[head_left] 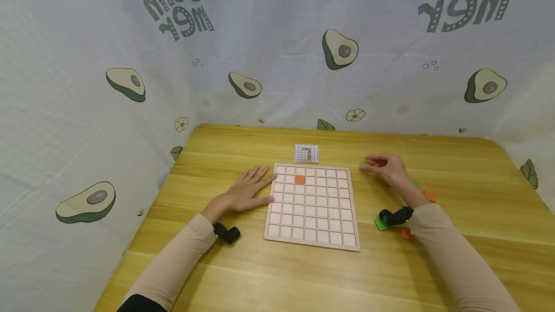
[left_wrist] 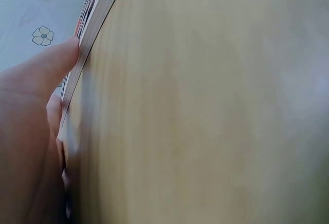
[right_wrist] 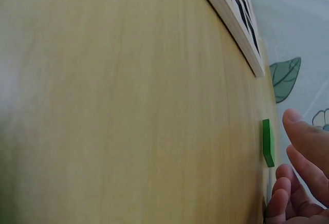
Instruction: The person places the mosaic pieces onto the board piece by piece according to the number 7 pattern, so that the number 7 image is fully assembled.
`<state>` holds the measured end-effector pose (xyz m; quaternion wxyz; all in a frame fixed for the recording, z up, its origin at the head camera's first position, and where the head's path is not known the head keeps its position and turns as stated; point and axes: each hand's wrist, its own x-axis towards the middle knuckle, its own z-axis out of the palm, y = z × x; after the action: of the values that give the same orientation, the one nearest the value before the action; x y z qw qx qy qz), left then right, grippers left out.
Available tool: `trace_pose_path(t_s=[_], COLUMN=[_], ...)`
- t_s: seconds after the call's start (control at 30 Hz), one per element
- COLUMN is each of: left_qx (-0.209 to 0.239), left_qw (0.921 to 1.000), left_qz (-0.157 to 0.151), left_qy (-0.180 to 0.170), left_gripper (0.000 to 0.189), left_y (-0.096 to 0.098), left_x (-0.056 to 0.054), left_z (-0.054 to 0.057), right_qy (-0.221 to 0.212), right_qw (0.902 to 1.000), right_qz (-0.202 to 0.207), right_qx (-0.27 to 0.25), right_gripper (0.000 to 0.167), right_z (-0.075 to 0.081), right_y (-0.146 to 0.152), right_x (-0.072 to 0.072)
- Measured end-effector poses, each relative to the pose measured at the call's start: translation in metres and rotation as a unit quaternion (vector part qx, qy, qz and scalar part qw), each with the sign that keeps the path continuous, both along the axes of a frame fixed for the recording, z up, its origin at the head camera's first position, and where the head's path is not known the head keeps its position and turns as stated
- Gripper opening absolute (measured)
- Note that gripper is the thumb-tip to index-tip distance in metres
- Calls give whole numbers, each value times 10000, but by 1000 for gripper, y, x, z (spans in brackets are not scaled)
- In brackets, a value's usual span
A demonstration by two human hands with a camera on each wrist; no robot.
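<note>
A white grid board (head_left: 310, 206) with a light wooden rim lies on the table, and one orange square tile (head_left: 300, 179) sits in its upper part. My left hand (head_left: 243, 192) rests flat on the table with fingers spread. Its thumb (left_wrist: 59, 62) and index fingertip are at the board's left edge. To the right of the board, my right hand (head_left: 388, 167) is low over a green tile (right_wrist: 268, 143) on the table. The right thumb (right_wrist: 308, 134) and fingers are loosely bent close beside that tile, not closed round it.
A small printed grid card (head_left: 306, 153) with coloured squares lies behind the board. Near my right forearm are loose green tiles (head_left: 381, 225) and orange tiles (head_left: 430, 196), some partly hidden by the arm. A white curtain (head_left: 277, 61) with avocado prints hangs behind the table.
</note>
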<state>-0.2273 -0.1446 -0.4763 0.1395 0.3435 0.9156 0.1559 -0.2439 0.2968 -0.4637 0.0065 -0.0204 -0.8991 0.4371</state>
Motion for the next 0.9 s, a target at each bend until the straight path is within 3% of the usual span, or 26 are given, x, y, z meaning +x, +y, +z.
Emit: trace_pose_path(t_s=[0.23, 0.9], left_qx=[-46, -4], left_qw=[10000, 10000], left_qz=[8, -6], left_qy=[-30, -61], left_gripper=[74, 74], left_y=[0, 0], left_x=[1, 1], left_z=[3, 3], right_qy=[-104, -149], right_qw=[9997, 9990], right_qz=[188, 359], right_qx=[-111, 221], right_gripper=[50, 39], right_z=[1, 0], right_y=[2, 4], right_x=[2, 1])
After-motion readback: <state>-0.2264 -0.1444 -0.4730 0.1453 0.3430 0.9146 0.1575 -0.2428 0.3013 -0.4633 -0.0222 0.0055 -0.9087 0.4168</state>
